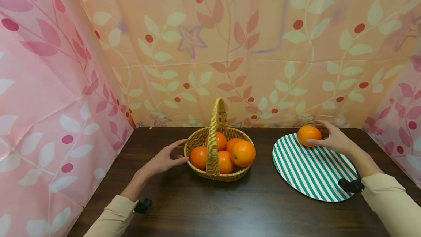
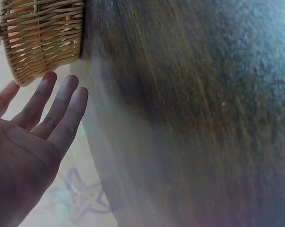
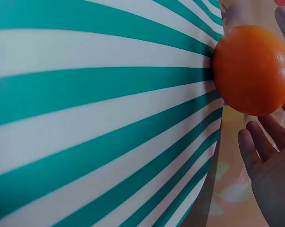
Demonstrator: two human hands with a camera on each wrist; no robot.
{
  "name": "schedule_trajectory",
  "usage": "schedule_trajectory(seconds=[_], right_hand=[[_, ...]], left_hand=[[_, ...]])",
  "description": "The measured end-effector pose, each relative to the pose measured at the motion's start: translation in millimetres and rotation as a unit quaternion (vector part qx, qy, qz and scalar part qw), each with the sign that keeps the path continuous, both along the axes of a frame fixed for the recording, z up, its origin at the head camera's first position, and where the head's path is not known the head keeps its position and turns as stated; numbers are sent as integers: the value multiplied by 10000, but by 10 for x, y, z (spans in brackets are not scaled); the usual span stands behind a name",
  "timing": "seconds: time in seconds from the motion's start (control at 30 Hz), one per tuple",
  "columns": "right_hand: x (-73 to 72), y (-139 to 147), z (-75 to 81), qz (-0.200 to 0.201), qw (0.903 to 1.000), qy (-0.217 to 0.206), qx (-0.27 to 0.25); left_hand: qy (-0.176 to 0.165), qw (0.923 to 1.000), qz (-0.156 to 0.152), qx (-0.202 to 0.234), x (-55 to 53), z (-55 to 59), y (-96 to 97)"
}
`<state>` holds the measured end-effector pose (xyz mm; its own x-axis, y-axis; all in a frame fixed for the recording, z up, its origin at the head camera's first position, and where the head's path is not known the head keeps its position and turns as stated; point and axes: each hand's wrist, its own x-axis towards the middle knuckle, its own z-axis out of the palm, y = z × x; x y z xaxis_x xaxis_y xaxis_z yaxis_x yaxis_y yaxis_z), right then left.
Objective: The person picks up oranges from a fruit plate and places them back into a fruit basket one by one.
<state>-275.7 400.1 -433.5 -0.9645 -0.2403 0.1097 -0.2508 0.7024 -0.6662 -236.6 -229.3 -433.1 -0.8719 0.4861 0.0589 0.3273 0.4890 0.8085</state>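
An orange (image 1: pixel 309 135) sits on the far part of a green-and-white striped oval mat (image 1: pixel 309 167). My right hand (image 1: pixel 335 140) is around its right side, with thumb and fingers spread. In the right wrist view, the thumb stands a little off the orange (image 3: pixel 253 71), and the fingers reach beside it. A wicker basket (image 1: pixel 194 169) with an arched handle stands left of the mat and holds several oranges (image 1: pixel 242 153). At the basket's left end is my left hand (image 1: pixel 162 160), its thumb and forefinger spread and touching the rim. Its other fingers extend loosely beside the basket (image 2: pixel 43 38).
Both basket and mat are on a dark wooden table (image 1: pixel 210 207). Behind the table hangs a floral curtain (image 1: pixel 230 46), and pink floral cloth (image 1: pixel 42 101) covers the left side. The mat's right part lies beneath my right forearm.
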Motion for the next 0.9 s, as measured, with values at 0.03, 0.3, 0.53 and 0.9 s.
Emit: schedule_trajectory(seconds=[0.03, 0.3, 0.53, 0.9], right_hand=[[-7, -8, -1, -12, 10000, -7, 64], [-28, -62, 18, -128, 9989, 67, 443], [-18, -56, 32, -123, 9999, 75, 86], [-147, -588, 178, 611, 9922, 299, -1046]], left_hand=[[-7, 10000, 0, 1, -1, 0, 0], [-1, 10000, 35, -48, -4, -3, 0], [-50, 10000, -30, 51, -10, -7, -4], [-58, 10000, -39, 10, -12, -14, -6]])
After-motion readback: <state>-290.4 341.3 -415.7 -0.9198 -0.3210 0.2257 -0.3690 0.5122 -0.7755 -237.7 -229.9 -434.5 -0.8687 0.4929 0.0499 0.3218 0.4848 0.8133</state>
